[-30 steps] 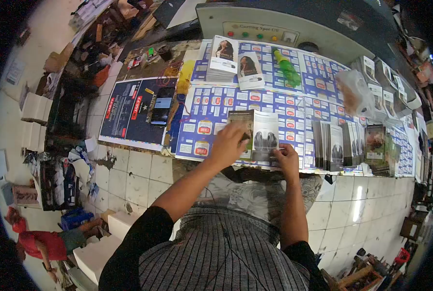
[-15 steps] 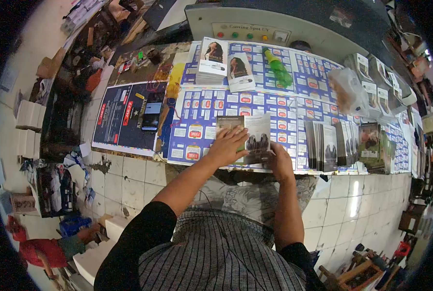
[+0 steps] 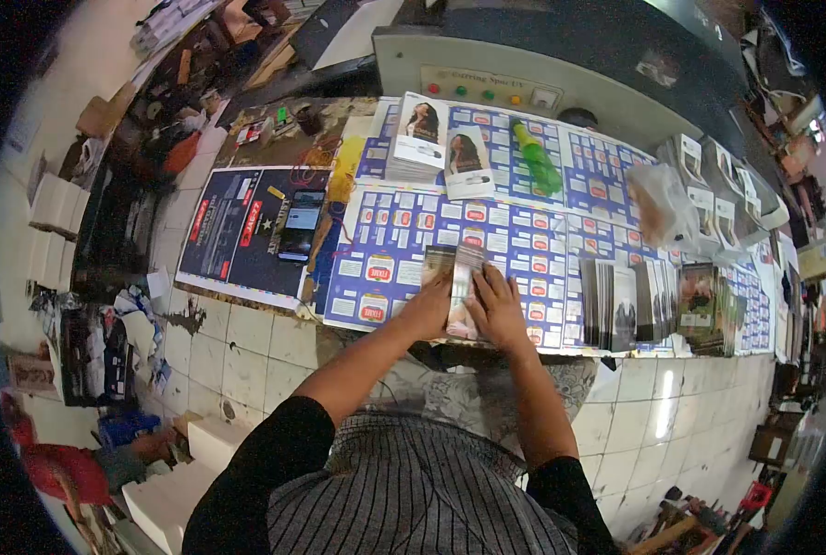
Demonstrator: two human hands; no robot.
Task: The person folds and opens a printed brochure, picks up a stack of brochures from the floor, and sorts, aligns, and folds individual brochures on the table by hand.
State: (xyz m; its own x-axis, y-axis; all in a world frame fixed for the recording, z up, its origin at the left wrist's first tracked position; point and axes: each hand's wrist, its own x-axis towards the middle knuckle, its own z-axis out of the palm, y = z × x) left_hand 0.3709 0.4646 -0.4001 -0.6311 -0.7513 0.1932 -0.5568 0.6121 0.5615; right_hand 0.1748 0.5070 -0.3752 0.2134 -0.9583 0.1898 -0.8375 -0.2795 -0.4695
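A printed leaflet (image 3: 466, 277) lies on the sheet-covered table (image 3: 390, 217) in front of me, its right part folded over toward the left. My left hand (image 3: 428, 308) rests on the leaflet's left side, its fingertips partly hidden. Pressed flat on the folded part is my right hand (image 3: 498, 310), fingers apart. Beyond them, a tall pile of leaflets (image 3: 419, 139) with a portrait on top stands beside a single leaflet (image 3: 468, 162). To the right are rows of folded leaflets (image 3: 623, 305).
A green bottle (image 3: 536, 162) lies at the back near a plastic bag (image 3: 661, 208). More leaflet stacks (image 3: 729, 190) are at the far right. A phone (image 3: 300, 227) lies on a dark poster (image 3: 246, 231) at the left. A person in red (image 3: 61, 472) is at lower left.
The leaflet's right part has been turned over to the left, onto the rest. My right hand has moved left from its right edge onto the fold, next to my left hand.
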